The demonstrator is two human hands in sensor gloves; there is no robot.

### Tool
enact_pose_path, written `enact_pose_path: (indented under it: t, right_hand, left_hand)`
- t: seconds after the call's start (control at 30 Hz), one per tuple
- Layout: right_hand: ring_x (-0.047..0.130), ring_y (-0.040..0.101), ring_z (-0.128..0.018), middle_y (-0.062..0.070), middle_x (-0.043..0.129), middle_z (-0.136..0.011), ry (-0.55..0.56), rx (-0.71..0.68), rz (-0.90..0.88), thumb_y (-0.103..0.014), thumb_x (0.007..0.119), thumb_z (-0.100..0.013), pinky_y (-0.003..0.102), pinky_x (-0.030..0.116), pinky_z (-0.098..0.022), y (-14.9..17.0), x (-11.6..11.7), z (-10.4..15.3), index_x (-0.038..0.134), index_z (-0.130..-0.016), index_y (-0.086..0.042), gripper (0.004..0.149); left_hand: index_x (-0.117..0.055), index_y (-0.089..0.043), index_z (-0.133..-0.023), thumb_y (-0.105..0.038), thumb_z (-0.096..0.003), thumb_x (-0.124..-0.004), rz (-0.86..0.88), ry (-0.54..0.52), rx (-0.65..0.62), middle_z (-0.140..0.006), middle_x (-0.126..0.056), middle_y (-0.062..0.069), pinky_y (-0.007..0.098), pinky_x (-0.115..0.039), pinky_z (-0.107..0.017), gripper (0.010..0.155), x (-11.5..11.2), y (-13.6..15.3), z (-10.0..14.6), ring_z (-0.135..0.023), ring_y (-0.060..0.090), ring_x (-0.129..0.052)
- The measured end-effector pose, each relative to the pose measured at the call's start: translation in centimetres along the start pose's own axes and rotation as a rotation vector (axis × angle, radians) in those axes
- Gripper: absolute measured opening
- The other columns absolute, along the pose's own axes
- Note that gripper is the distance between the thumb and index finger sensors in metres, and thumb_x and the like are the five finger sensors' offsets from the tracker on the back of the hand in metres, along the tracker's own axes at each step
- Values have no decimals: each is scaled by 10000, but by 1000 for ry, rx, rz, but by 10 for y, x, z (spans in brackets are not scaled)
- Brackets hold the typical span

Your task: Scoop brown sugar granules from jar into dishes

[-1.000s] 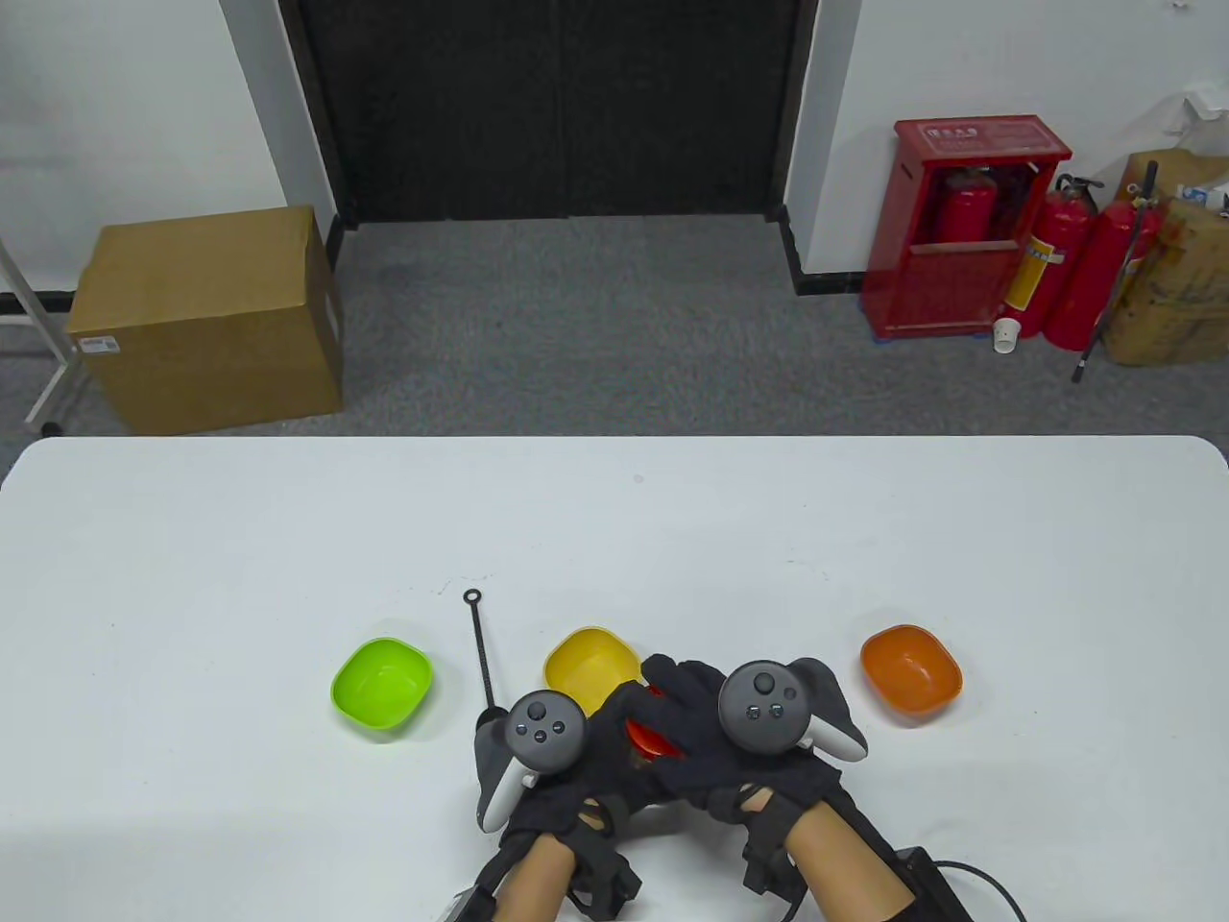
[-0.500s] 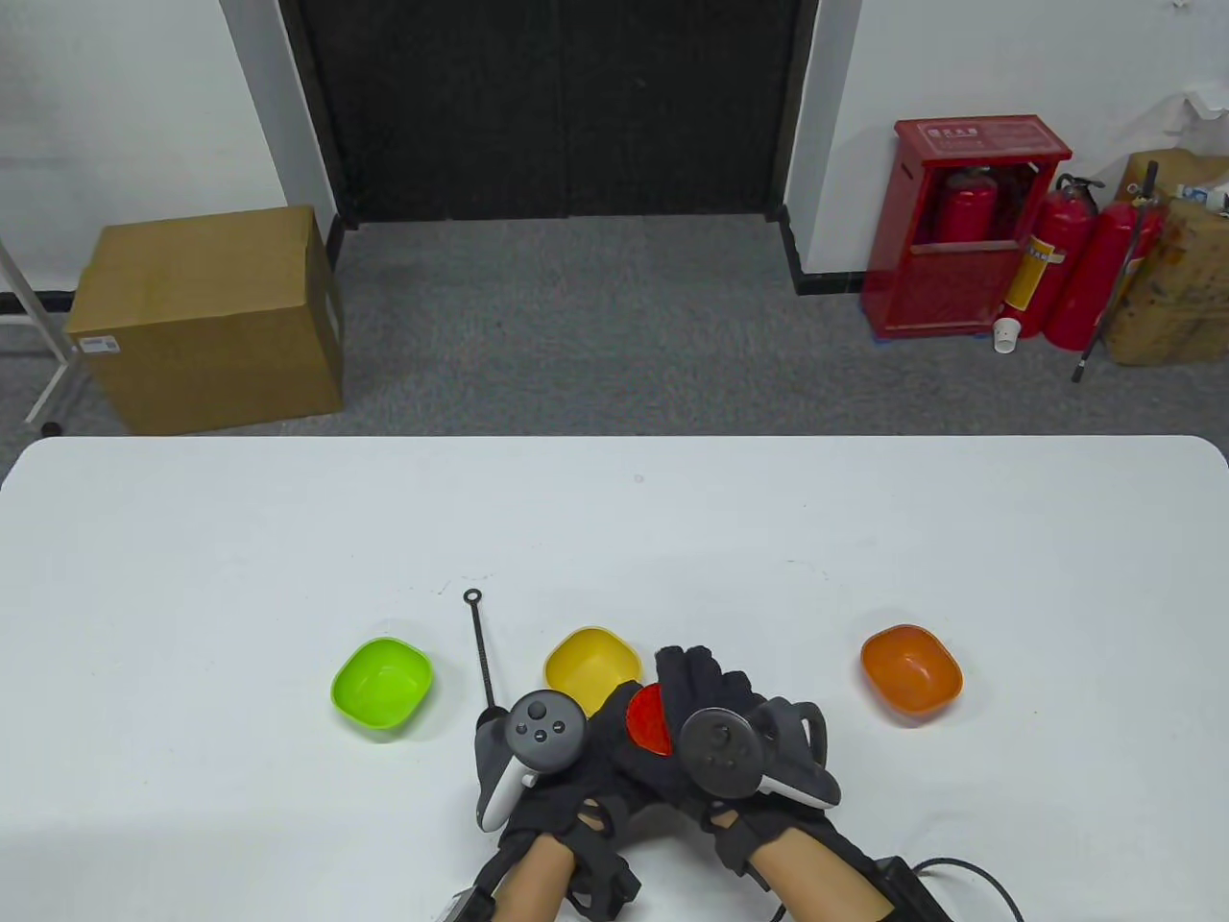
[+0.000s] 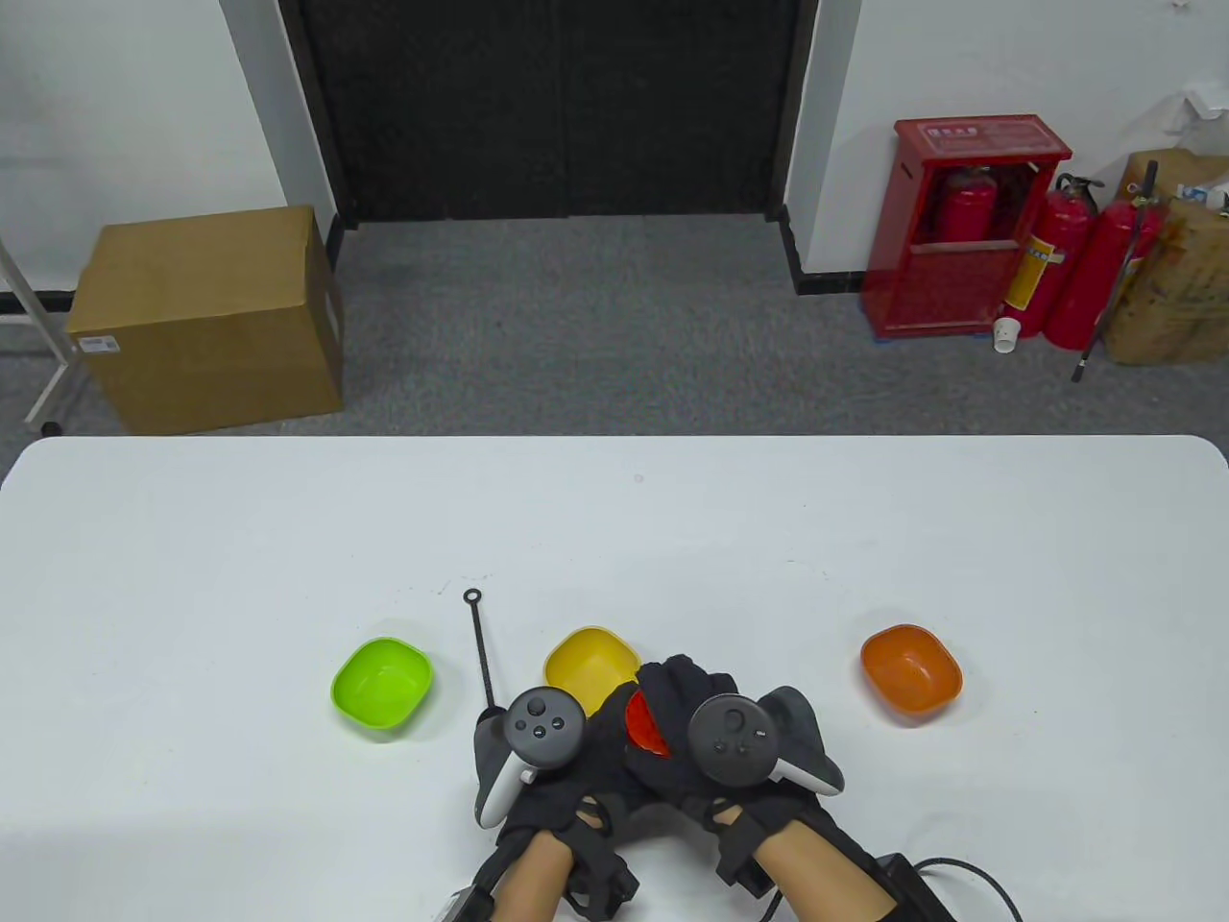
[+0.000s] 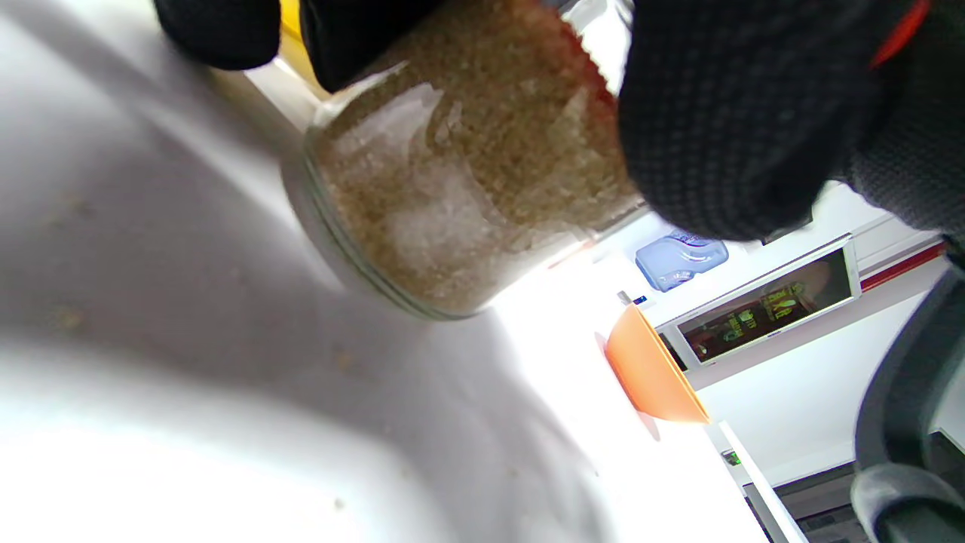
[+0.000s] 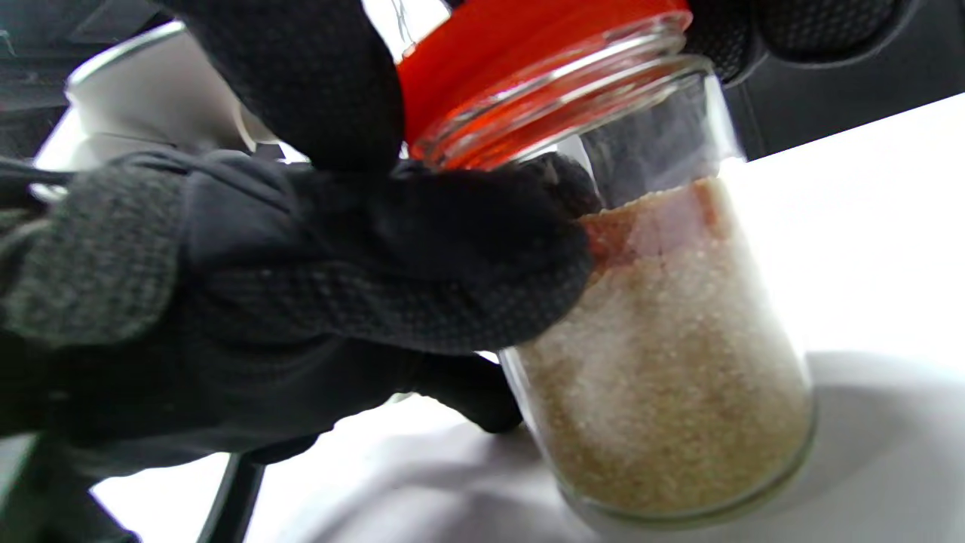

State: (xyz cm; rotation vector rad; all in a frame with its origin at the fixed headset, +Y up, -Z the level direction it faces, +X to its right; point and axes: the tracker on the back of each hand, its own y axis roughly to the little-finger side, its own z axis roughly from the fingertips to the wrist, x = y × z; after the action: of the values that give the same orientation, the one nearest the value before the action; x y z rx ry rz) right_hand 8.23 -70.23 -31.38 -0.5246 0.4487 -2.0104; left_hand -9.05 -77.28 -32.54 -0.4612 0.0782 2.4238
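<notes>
A glass jar [image 5: 671,362] of brown sugar granules stands on the white table, near the front edge; it also shows in the left wrist view [image 4: 460,173]. My left hand [image 3: 576,759] grips the jar's body. My right hand [image 3: 686,730] grips its red lid [image 3: 645,722], which sits tilted on the glass rim in the right wrist view [image 5: 528,68]. A green dish [image 3: 381,687], a yellow dish [image 3: 590,665] and an orange dish [image 3: 910,669] stand in a row; all look empty. A thin black long-handled scoop [image 3: 480,645] lies between the green and yellow dishes.
The table's far half [image 3: 614,519] is bare white. A black cable [image 3: 960,869] runs off the front edge at my right wrist. A few stray granules lie on the table in the left wrist view [image 4: 68,317].
My right hand has turned on the red lid, rolling its tracker to the left and back a little. The left hand and the jar have stayed in place.
</notes>
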Motion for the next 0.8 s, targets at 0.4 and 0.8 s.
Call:
enact_pose_path:
  t: [0.4, 0.8]
  right_hand:
    - [500, 655, -902, 377, 373, -1148, 102, -66, -104, -327, 880, -526, 792, 551, -560, 7, -31, 9, 470, -1109, -19, 777]
    - [548, 659, -873, 386, 410, -1123, 123, 167, -57, -329, 889, -517, 759, 579, -576, 70, -36, 39, 469, -1079, 21, 784]
  left_hand:
    - [-367, -202, -1134, -562, -357, -1010, -13, 23, 6, -1184, -555, 61, 587, -653, -718, 1072, 1, 0, -1, -1076, 324, -725]
    - [-351, -202, -1139, -535, -376, -1004, -26, 53, 12, -1187, -545, 75, 587, -653, -714, 1059, 3, 0, -1, -1078, 334, -719]
